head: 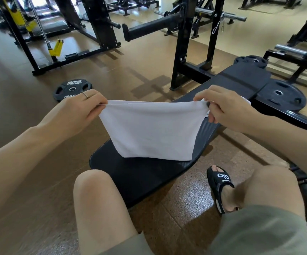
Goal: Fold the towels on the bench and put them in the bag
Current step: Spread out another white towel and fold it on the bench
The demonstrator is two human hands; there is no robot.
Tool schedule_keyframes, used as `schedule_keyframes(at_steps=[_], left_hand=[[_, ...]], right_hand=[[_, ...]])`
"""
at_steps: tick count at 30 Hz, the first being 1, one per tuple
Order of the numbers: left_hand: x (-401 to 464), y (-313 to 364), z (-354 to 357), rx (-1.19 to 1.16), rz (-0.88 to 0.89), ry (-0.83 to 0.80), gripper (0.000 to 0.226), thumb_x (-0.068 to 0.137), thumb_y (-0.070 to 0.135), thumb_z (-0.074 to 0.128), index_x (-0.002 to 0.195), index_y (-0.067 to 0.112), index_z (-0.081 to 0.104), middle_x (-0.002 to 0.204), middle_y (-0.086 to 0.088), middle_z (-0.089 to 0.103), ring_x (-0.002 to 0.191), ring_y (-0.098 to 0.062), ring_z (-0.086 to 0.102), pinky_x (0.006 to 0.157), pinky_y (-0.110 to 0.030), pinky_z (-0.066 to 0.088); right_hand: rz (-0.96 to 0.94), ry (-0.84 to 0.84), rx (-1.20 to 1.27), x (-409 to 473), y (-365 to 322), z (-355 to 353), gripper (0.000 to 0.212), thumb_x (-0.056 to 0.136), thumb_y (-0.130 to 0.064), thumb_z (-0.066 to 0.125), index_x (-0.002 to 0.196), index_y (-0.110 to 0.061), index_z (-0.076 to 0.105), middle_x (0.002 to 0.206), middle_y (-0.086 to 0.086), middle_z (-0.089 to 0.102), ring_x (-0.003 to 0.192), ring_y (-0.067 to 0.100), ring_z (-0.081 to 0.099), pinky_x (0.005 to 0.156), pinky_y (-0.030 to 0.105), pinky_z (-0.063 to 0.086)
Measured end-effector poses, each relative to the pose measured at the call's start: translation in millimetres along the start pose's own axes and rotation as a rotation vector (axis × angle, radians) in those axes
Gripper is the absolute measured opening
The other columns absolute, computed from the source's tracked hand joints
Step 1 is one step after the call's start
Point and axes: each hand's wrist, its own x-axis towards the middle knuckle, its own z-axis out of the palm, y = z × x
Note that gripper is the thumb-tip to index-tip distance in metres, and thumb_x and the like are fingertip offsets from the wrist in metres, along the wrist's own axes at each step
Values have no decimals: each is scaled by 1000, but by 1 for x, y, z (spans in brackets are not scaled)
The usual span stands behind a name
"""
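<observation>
Nearest to us are our bare knees and the hems of our olive-green cloth shorts [255,232], with our foot in a black strapped sandal [220,186] on the speckled brown rubber floor [185,208] between them. Just beyond the knees lies the long black padded bench [141,173], running away toward the black steel rack [195,52]. Over it we hold the white terry towel [149,129], already doubled so that two layers meet along the top edge; its lower fold hangs down to the bench pad and seems to touch it, though we cannot be sure. Our left hand [81,109], a thin ring on one finger, pinches the top left corner between thumb and curled fingers; our right hand [226,109] pinches the top right corner in the same way, fingers closed on the cloth. A scrap of more white cloth shows just behind the right hand on the bench, perhaps another towel. We judge that we are in the folding step, one fold made. Next we would bring the two pinched corners together to halve it again, keeping the edges lined up, or lay it flat on the pad first. No bag is plainly in view; a dark shape at the right edge may be it.
</observation>
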Motion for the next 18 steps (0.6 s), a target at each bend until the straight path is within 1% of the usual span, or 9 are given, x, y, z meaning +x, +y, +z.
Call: schedule_keyframes(at_steps=[3, 6, 8, 9, 10, 12, 13, 15, 18], left_hand=[[0, -2, -1, 24, 19, 4, 25, 106, 18, 47, 113, 5, 67, 112, -6, 66, 87, -29, 68, 73, -40, 60], [1, -3, -1, 16, 15, 10, 25, 106, 18, 48, 112, 4, 68, 110, -7, 67, 89, -28, 68, 76, -37, 59], [3, -4, -2, 12, 12, 10, 25, 105, 18, 49, 111, 4, 68, 110, -7, 68, 90, -28, 68, 78, -36, 58], [3, -4, -2, 13, 11, 12, 25, 105, 18, 49, 110, 4, 69, 109, -7, 68, 91, -27, 68, 78, -36, 57], [4, -4, -2, 15, 9, 14, 25, 105, 19, 49, 110, 4, 69, 109, -7, 68, 90, -27, 68, 77, -35, 57], [5, -4, -4, 20, 3, 18, 25, 105, 20, 49, 108, 5, 69, 107, -6, 69, 88, -27, 68, 74, -36, 57], [6, -3, -5, 22, 1, 21, 25, 105, 20, 49, 107, 5, 69, 106, -6, 69, 87, -27, 68, 72, -37, 58], [6, -3, -8, 33, 2, 27, 25, 104, 21, 49, 105, 6, 69, 104, -5, 70, 84, -27, 68, 67, -39, 58], [7, -3, -10, 47, -7, 28, 25, 104, 22, 49, 103, 7, 69, 102, -3, 70, 80, -25, 68, 63, -39, 56]], right_hand=[[-64, -4, -12, -2, 0, 0, 38, 93, 7, 38, 106, -17, 64, 92, -10, 50, 65, 12, 65, 63, 47, 55], [-107, -29, -10, -5, -3, 2, 34, 90, 0, 35, 100, -18, 62, 85, -16, 48, 64, 5, 62, 62, 44, 54], [-101, -51, 17, -6, -6, 1, 30, 88, 0, 38, 96, -16, 62, 81, -23, 49, 60, 4, 61, 63, 41, 53], [-90, -60, 34, -7, -7, 2, 28, 87, 4, 42, 94, -14, 62, 79, -25, 50, 58, 6, 61, 62, 37, 52], [-77, -67, 52, -8, -7, 2, 27, 84, 8, 46, 93, -12, 62, 75, -25, 51, 59, 9, 62, 60, 30, 50], [-43, -77, 76, -10, -8, 2, 26, 80, 10, 53, 91, -11, 64, 69, -25, 53, 69, 5, 64, 59, 11, 43], [-22, -81, 86, -10, -8, 2, 25, 80, 10, 56, 90, -10, 65, 67, -24, 55, 71, 2, 64, 59, 8, 42], [8, -85, 105, -11, -10, 0, 23, 81, 8, 59, 89, -11, 67, 62, -22, 58, 70, 0, 65, 61, 11, 46], [45, -79, 129, -12, -12, -1, 20, 86, 3, 61, 85, -16, 66, 59, -14, 63, 64, 4, 68, 63, 22, 51]])
